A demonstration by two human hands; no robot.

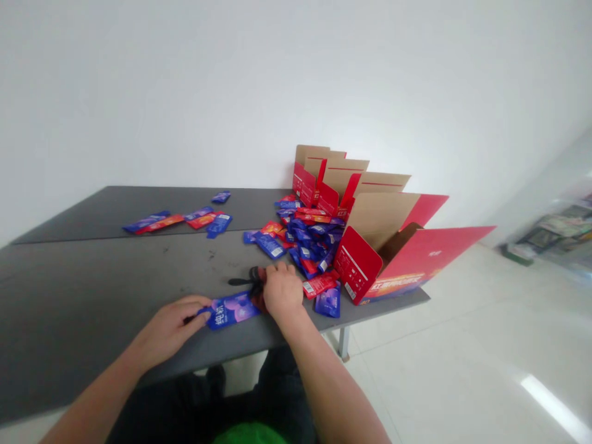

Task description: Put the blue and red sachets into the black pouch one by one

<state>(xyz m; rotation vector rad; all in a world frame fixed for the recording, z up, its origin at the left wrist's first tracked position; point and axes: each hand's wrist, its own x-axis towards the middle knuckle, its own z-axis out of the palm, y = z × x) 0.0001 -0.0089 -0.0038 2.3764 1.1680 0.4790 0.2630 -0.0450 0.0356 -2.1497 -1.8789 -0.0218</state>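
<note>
Left hand (pixel 169 328) gripping a blue-purple sachet (pixel 231 311) with white lettering, right hand (pixel 283 291) clenched around a black tool (pixel 240 282)

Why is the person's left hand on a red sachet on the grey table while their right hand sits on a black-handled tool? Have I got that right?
Not quite: the sachet under the left hand is a blue sachet, not red, as the head view shows. The rest stands: it lies on the grey table, and the right hand sits on a black-handled tool.
</note>
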